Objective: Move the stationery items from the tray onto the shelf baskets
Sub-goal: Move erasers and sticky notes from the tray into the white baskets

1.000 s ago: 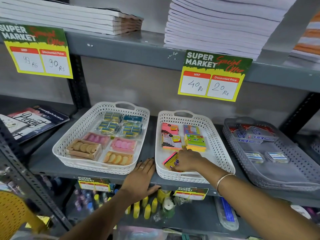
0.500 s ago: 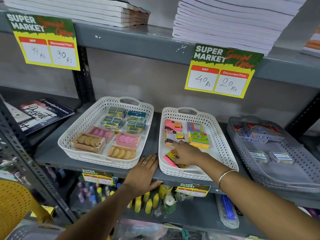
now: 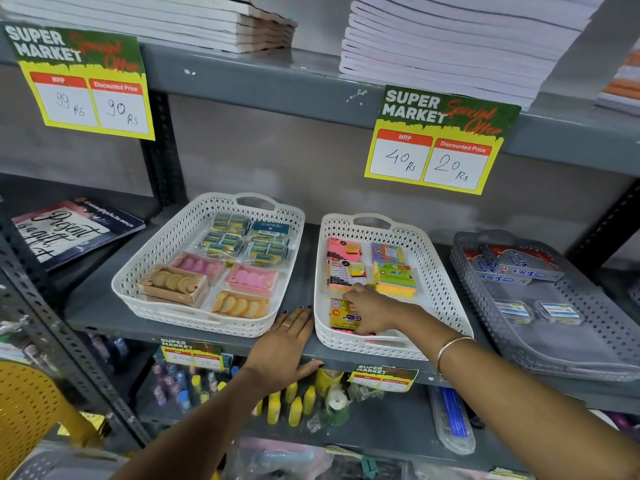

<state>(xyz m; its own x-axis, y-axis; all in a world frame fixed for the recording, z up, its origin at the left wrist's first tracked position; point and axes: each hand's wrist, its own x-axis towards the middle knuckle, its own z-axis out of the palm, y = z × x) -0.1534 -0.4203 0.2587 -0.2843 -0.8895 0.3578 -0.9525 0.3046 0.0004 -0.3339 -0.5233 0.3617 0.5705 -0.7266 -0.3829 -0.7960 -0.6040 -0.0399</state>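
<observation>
Left white basket (image 3: 162, 251) sits full of small packs. Left hand (image 3: 282, 348) lies flat, fingers spread, gripping nothing, on the shelf edge (image 3: 104, 317) between baskets. Right hand (image 3: 372, 311) reaches into the middle basket (image 3: 440, 282), fingers curled over a yellow sticky-note pack (image 3: 341, 315) on its floor; grip unclear.

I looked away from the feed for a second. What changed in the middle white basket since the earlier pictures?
The right hand slid a little deeper into the middle white basket, its fingertips now reaching the neon pads in the middle row. The yellow sticky-note pack still lies under it near the front; whether it is gripped cannot be told. The left hand stayed flat on the shelf edge, and the other baskets' contents look unchanged.
</observation>
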